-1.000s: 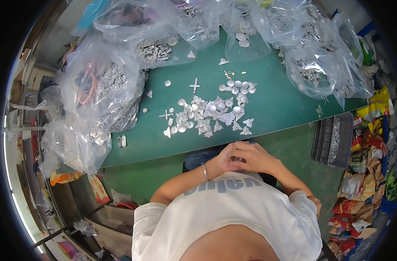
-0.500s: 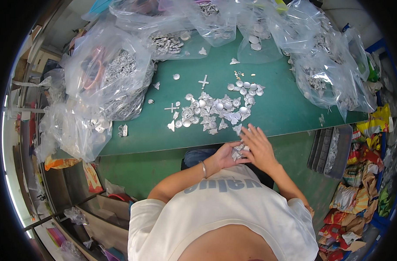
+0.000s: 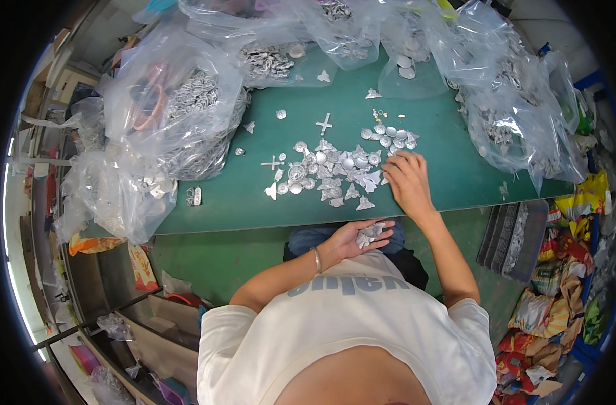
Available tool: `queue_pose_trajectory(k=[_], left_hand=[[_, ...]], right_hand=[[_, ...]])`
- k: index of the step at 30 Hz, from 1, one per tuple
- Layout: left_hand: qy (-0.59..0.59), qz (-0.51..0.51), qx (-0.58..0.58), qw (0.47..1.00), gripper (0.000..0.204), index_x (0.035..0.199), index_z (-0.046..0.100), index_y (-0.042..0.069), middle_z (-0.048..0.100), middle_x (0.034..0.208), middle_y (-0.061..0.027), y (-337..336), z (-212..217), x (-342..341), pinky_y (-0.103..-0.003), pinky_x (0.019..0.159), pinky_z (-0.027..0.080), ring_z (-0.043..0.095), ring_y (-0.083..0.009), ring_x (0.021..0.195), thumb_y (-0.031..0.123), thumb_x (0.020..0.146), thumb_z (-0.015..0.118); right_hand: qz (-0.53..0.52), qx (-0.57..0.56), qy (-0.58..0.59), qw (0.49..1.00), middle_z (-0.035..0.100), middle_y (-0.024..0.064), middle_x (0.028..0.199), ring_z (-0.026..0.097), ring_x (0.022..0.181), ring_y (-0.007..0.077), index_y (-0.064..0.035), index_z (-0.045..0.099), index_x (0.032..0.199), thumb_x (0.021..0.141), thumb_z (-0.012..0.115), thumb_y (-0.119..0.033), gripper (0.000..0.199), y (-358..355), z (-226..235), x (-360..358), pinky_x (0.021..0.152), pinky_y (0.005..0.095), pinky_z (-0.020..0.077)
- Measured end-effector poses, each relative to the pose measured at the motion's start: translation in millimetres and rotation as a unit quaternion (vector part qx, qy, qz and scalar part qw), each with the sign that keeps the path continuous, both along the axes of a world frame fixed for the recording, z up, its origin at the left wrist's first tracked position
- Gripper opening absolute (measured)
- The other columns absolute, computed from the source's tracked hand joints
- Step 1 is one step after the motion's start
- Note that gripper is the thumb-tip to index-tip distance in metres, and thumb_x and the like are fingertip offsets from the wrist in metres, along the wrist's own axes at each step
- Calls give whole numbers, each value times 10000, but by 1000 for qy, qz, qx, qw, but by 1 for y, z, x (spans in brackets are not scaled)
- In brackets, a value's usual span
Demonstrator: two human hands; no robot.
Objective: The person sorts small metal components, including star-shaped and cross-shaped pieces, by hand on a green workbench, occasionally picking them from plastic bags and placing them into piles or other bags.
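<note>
My left hand (image 3: pixel 346 241) is cupped palm up by the table's near edge, with several small silver-coloured metal charms (image 3: pixel 371 235) in it. To the right of the loose pile of charms (image 3: pixel 330 183) on the green table (image 3: pixel 254 209), my right hand (image 3: pixel 411 183) reaches down with bent fingers. Its fingertips touch the pile's right side, and whatever they pinch is hidden. Round domed pieces (image 3: pixel 392 137) lie just beyond that hand. One flat winged charm (image 3: pixel 365 203) sits near the edge, and a cross-shaped piece (image 3: pixel 324 124) lies past the pile.
Clear plastic bags of metal parts line the table's left (image 3: pixel 193 128), back (image 3: pixel 271 61) and right (image 3: pixel 497 128). Below on the right stands a grey crate (image 3: pixel 514 236), beside colourful packets (image 3: pixel 534 310). Drawers (image 3: pixel 163 337) are at the lower left.
My right hand has moved from above my left palm, forward onto the right side of the pile. My left hand stays low with the charms, now uncovered.
</note>
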State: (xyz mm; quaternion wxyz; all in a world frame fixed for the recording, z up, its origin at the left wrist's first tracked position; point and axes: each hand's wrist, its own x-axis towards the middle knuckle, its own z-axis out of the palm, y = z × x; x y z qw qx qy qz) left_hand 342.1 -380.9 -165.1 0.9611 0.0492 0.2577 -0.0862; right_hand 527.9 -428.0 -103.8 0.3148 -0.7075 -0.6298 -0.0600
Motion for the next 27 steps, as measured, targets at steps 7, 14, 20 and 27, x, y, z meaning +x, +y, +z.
queue_pose_trajectory(k=[7,14,20,27], left_hand=[[-19,14,-26,999,477,1332,390,31,445,1350,-150,7,0,-1,-456,1023,376,477,-293,1199,324,956,395],[20,10,-30,999,497,1303,439,60,460,1329,-158,6,3,1,-538,1024,340,463,-346,1202,402,954,343],[-123,47,-156,979,438,1232,493,48,536,1227,-173,5,-14,-7,-590,1000,343,493,-383,1158,357,968,329],[-2,49,-116,992,462,1227,503,77,566,1187,-128,6,-8,-6,-593,979,361,529,-346,1102,407,959,321]], right_hand=[[-134,37,-10,990,572,79,944,527,954,277,-40,613,909,733,646,-50,180,-12,7,22,882,422,360],[-38,-93,19,995,511,153,1228,454,1181,345,-13,590,1057,757,665,-122,328,-36,15,-37,992,468,324],[-21,-79,113,990,412,176,1336,358,1258,370,-17,552,1143,782,634,-165,398,-51,11,-48,1015,486,291],[-7,-113,92,989,412,178,1346,355,1267,384,9,505,1184,781,619,-154,450,-50,2,-56,1036,518,277]])
